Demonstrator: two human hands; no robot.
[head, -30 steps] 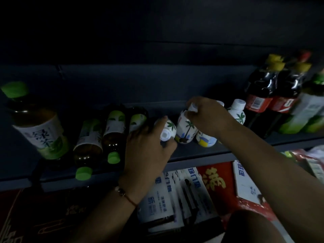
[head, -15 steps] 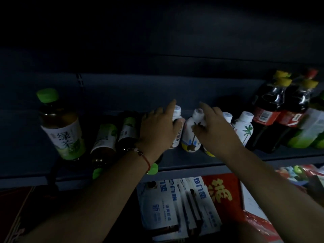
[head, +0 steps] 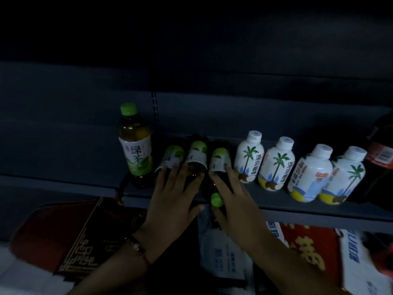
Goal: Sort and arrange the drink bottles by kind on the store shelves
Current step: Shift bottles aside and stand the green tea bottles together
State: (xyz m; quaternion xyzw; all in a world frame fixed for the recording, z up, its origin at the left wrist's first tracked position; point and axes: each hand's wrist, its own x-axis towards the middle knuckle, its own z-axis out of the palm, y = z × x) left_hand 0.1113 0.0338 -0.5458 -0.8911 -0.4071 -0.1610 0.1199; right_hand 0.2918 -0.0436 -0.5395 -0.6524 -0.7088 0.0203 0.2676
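Nearest the camera, under the shelf edge, lie red printed packages and white packets with blue lettering. Both forearms reach up over them; the left wrist wears a beaded bracelet.

The left hand lies flat over two green tea bottles that rest on their sides on the shelf, caps toward the front. Its fingers are straight and spread apart, their tips reaching the label edge of the leftmost lying bottle and covering the dark neck of the middle lying bottle, whose label shows just beyond them. The thumb points right toward the other hand.

The right hand rests on the third lying bottle. Its fingers are extended along the bottle's right side, the tips beside the label, and the green cap shows between thumb and forefinger. In this dim light it is hard to say whether the thumb closes under the neck, so a real grip cannot be told.

Just left of the lying bottles one green tea bottle stands upright. To the right, four white coconut drink bottles with palm-tree labels stand in a row, close together and apart from both hands. At the far right edge a dark cola bottle with a red label is partly cut off. Behind everything is the dark back panel.
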